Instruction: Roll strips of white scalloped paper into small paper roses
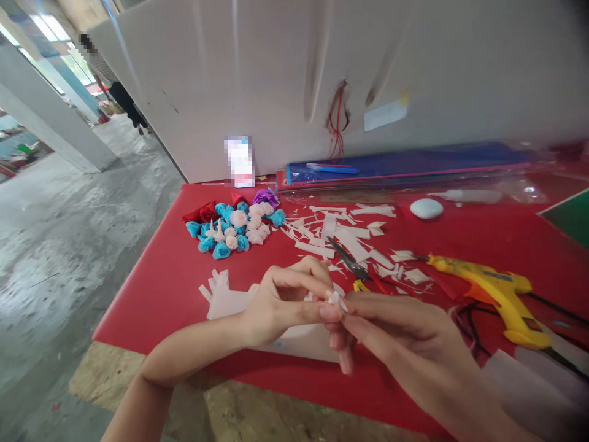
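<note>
Both hands meet over the near part of the red table. My left hand pinches a small white paper piece between thumb and fingertips. My right hand grips the same piece from the other side, its fingers closed. White paper sheets lie partly hidden under the hands. Just beyond the fingers are scissors with dark blades, among white paper scraps. A yellow glue gun rests to the right. Blue, pale pink, red and purple paper flowers sit in a cluster at the back left.
A lit phone leans on the pale panel behind the table. Blue wrapped material, a white oval object and a clear bottle lie along the back. A person is far off at upper left.
</note>
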{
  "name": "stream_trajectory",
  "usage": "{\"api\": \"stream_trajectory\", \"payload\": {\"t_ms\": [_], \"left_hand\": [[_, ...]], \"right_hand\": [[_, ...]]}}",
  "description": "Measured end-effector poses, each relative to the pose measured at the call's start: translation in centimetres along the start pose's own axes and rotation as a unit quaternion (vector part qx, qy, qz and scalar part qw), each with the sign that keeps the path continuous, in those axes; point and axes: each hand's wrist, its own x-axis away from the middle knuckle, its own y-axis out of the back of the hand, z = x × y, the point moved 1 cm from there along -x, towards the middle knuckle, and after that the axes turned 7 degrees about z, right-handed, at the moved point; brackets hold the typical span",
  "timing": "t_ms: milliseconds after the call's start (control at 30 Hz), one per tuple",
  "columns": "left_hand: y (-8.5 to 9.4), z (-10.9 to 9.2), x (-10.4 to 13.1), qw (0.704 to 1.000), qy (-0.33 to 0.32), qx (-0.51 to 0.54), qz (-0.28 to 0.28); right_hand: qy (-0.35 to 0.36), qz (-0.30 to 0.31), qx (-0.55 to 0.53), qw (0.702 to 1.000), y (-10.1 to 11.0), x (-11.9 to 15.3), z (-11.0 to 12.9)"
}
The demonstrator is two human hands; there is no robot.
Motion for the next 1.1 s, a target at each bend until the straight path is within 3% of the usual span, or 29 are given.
{"api": "stream_trajectory", "payload": {"t_ms": [100,200,433,633,967,1100], "left_hand": [[0.2,0.1,-0.1,1.000,-0.002,-0.020,-0.012],[0.2,0.1,-0.1,0.999,-0.018,-0.042,-0.022],[-0.3,-0.2,-0.2,0.994,-0.035,-0.092,-0.054],[-0.4,0.1,-0.1,0.992,-0.053,-0.096,-0.060],[-0.5,-0.2,-0.3,0.991,-0.040,-0.113,-0.060],[-0.5,-0.3,-0.1,0.991,-0.042,-0.114,-0.058]], "right_hand": [[0.007,-0.004,0.008,1.000,0.2,0.0,0.0],[0.061,-0.023,0.098,0.993,0.2,0.1,0.1],[0.167,-0.119,0.323,0.924,-0.2,1.4,-0.3],[0.215,-0.117,0.395,0.885,-0.5,1.9,-1.0],[0.186,-0.117,0.339,0.915,-0.3,1.4,-0.4],[0.157,-0.083,0.280,0.943,-0.1,1.0,0.3]]}}
